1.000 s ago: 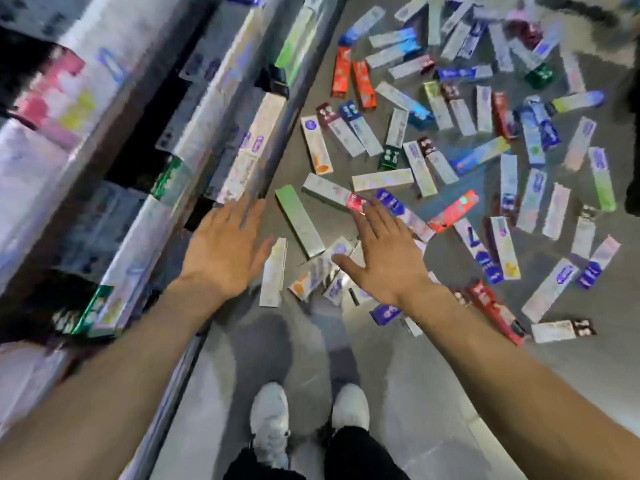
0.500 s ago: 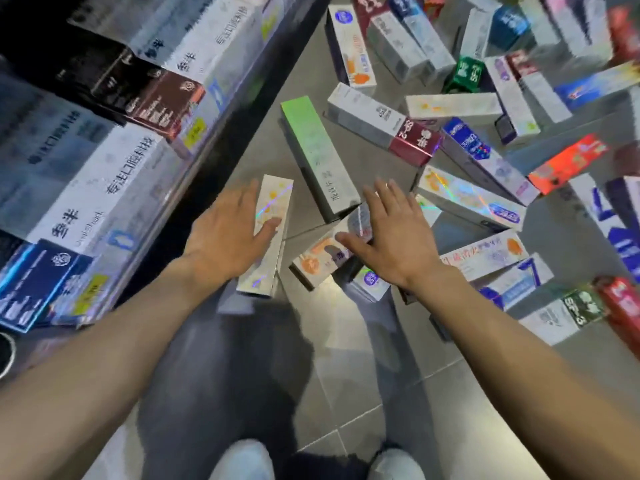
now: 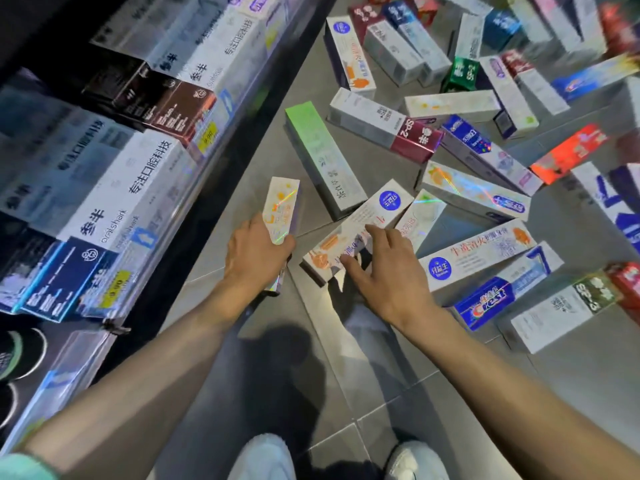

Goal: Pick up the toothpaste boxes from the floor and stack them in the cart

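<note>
Several toothpaste boxes lie scattered over the grey tiled floor (image 3: 346, 393). My left hand (image 3: 252, 254) grips a white holographic box (image 3: 281, 202) by its near end, thumb on its right edge. My right hand (image 3: 391, 271) holds a white box with orange print and a blue circle (image 3: 379, 211), fingers curled over its top and thumb against its near side. A green-topped box (image 3: 320, 150) lies just beyond both hands. No cart shows in this view.
A store shelf (image 3: 138, 174) stocked with boxed toothpaste runs along the left, close to my left arm. A blue Crest box (image 3: 498, 294) and more boxes crowd the floor to the right. My white shoes (image 3: 263, 455) stand at the bottom edge.
The camera has dropped closer to the floor. My left hand went from lying flat on the holographic box to gripping it. My right hand's fingers closed round the orange-print box.
</note>
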### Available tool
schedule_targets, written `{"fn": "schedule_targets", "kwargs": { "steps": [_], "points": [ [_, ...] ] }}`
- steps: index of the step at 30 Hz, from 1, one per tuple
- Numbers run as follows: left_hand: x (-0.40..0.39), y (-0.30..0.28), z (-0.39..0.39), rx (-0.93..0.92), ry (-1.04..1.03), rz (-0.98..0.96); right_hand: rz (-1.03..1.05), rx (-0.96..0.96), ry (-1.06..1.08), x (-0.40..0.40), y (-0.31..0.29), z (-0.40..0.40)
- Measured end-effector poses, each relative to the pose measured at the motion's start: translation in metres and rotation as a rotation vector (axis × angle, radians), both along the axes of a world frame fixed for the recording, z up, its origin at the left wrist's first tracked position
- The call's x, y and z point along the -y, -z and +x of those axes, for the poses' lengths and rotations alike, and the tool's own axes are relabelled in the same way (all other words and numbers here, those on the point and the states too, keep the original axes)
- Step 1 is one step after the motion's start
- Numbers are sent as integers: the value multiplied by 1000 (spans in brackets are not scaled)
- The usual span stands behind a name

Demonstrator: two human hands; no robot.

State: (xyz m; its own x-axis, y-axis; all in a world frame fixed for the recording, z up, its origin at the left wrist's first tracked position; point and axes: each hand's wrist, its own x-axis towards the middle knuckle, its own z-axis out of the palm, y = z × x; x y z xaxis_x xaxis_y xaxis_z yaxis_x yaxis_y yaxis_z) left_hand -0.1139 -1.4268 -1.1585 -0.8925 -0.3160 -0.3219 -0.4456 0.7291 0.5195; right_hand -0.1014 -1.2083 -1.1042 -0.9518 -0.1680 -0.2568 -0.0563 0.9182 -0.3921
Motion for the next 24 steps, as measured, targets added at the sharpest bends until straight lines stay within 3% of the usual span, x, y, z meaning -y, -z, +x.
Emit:
{"fn": "schedule_targets", "kwargs": {
  "steps": [5, 10, 14, 17, 24],
  "points": [
    [9, -14, 12, -107, -70, 180, -229, 140, 295, 15, -4, -3],
    [14, -24, 21, -100, -397, 681, -444, 276, 566, 38, 9, -4],
    [22, -31, 19, -26, -439, 893, -511, 389, 749, 57, 17, -19],
    [24, -30, 19, -54, -349, 830, -665, 470, 973, 72, 18, -36],
    [15, -32, 22, -120, -407, 647, -439, 389, 1075, 82, 25, -54]
  ]
}}
